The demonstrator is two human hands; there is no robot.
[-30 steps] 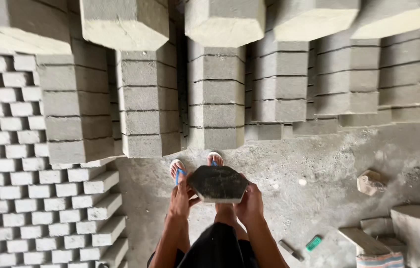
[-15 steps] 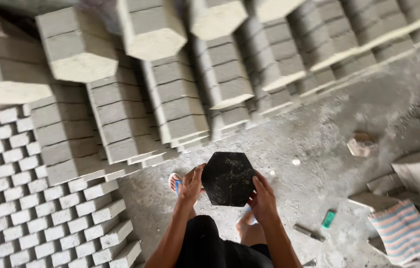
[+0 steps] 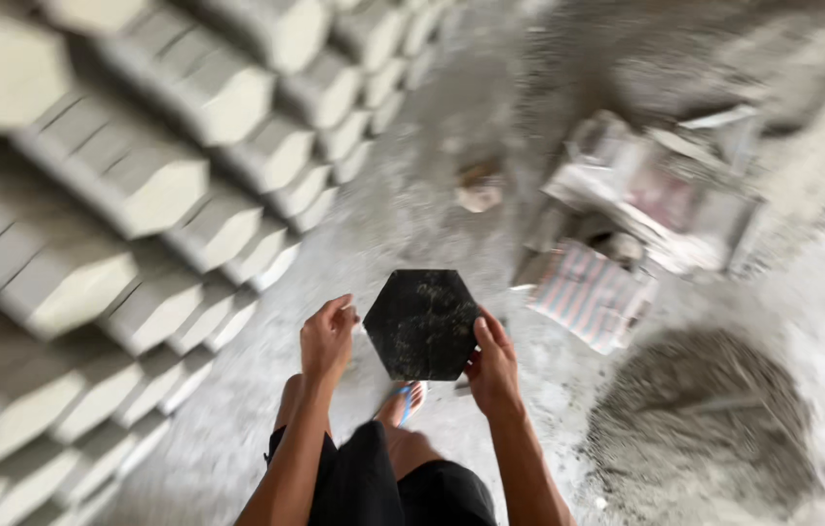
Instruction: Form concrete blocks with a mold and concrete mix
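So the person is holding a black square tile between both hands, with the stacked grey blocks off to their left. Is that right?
Not quite: the tile is six-sided, a hexagon, not a square. The head view shows it black, held between the left hand and the right hand, with the stacked grey blocks off to the person's left.

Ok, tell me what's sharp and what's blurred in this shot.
Head view: the black hexagonal mould and both hands, left hand and right hand, are fairly sharp; the stacked hexagonal concrete blocks and striped sack smear with motion blur.
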